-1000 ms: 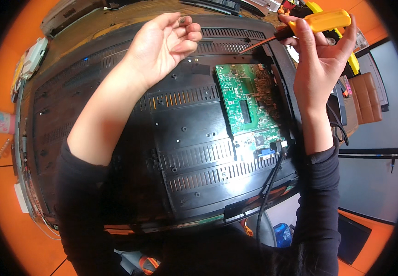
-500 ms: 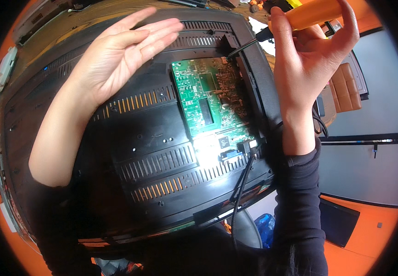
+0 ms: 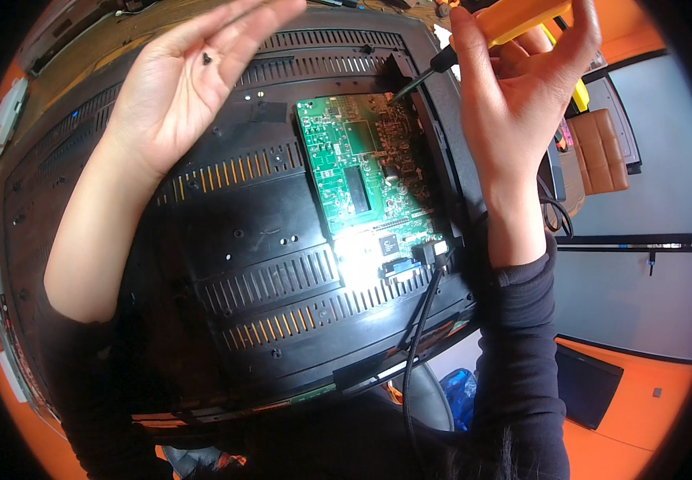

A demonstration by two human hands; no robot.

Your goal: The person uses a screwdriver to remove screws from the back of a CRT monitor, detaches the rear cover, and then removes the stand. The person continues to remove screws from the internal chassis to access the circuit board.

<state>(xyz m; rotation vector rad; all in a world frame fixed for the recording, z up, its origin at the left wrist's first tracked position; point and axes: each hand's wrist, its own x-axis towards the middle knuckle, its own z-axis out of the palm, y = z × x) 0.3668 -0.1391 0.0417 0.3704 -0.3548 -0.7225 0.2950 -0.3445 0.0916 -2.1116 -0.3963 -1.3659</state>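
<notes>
A green circuit board (image 3: pixel 334 188) lies on the black slotted back panel (image 3: pixel 258 204) of a large flat device, probably a screen. My right hand (image 3: pixel 506 112) is closed round the yellow-orange handle of a screwdriver (image 3: pixel 522 18). The dark shaft slants down to the left, its tip at the board's far right corner. Over the panel's far left part, my left hand (image 3: pixel 174 100) is open, palm turned up and fingers stretched out. A small dark screw (image 3: pixel 207 59) rests on it near the base of the fingers. A black cable plug (image 3: pixel 430 254) sits at the board's near edge, beside a blue connector (image 3: pixel 400 268).
Bright light glares on the board's near left corner. The black cable (image 3: pixel 414 344) runs from the plug over the panel's near edge. A wooden table (image 3: pixel 90 48) shows beyond the panel. A brown cushioned seat (image 3: pixel 599 152) stands at right, and a blue bag (image 3: pixel 461 396) lies below the near edge.
My left hand has moved away and turned its palm up, bringing the screw into sight. My right hand has shifted slightly left with the screwdriver, whose tip stays at the board's corner.
</notes>
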